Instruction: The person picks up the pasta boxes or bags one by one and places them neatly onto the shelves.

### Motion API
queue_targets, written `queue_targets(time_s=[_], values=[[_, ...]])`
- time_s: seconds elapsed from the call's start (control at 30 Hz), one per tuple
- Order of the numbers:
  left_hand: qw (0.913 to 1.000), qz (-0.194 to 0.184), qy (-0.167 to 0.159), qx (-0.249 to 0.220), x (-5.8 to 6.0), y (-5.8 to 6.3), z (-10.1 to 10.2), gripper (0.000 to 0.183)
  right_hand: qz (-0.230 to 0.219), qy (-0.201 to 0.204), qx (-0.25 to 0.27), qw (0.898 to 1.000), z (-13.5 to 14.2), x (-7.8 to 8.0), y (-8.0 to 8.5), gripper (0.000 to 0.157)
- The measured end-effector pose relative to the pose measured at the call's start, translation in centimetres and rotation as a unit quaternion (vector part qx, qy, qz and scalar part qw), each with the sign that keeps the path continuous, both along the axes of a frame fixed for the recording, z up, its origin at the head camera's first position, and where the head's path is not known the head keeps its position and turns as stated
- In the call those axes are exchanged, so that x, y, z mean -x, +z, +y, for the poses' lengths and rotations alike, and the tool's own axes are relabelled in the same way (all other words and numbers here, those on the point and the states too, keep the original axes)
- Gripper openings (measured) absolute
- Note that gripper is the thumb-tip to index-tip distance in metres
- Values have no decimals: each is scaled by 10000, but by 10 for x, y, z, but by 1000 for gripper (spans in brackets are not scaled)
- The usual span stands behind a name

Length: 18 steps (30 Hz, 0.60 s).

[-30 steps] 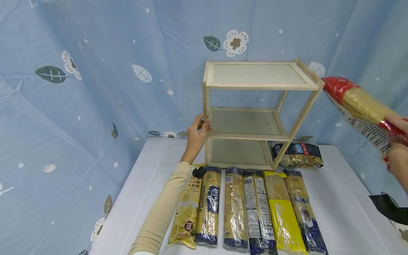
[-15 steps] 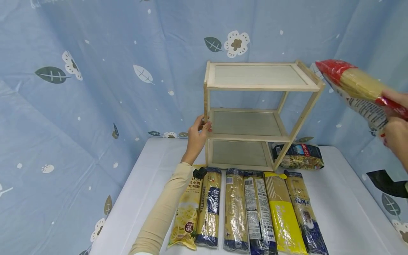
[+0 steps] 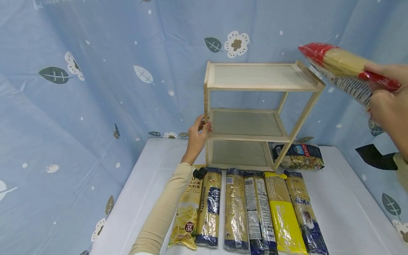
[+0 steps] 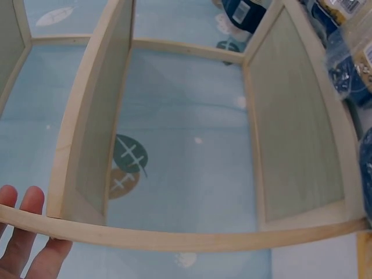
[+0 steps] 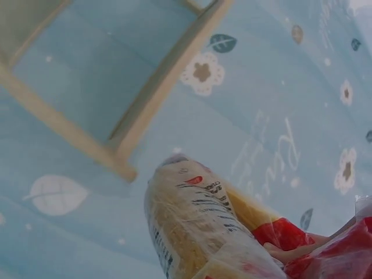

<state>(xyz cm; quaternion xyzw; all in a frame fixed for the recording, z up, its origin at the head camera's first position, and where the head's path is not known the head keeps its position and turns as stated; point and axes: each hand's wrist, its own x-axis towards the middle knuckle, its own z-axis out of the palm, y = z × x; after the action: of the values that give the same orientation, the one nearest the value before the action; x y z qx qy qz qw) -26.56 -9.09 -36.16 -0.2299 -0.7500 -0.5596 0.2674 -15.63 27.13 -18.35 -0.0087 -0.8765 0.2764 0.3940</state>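
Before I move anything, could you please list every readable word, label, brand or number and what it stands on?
"AGNESI": dark bag by the shelf.
"SPAGHETTI": second pack from the left.
"大利面": leftmost yellow pack.
"小麦": same pack.
"13%": same pack.
"0%", partly covered: same pack.
"arko", ends unclear: rightmost pack.
Too small or blurred: other print, including on the fourth pack, the red-ended pack and the blue cloth.

Red packet (image 3: 344,63) — higher, nearer shelf (image 3: 258,75)
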Motion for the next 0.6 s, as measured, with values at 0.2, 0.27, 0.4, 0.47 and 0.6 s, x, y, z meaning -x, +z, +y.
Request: queue_targets(time_s=[0.2,0.27,0.4,0.47,0.6], values=[[10000,30,-6,-37,1,-1,-2,26,-303,0,-714,9970,-29,4,24,54],[10000,32,-16,-62,1,-1,-3,26,-254,97,-886,9957,-36,13,29,55],[10000,-15,-1,-37,2,-1,-4,26,-234,216,-995,9945,-49,32,35,58],[10000,-47,10,-33,2,-1,-4,26,-297,143,-992,9945,-55,41,37,60],[10000,-52,10,-7,9,-6,-5,28,-622,-137,-1031,9926,-65,57,40,57]])
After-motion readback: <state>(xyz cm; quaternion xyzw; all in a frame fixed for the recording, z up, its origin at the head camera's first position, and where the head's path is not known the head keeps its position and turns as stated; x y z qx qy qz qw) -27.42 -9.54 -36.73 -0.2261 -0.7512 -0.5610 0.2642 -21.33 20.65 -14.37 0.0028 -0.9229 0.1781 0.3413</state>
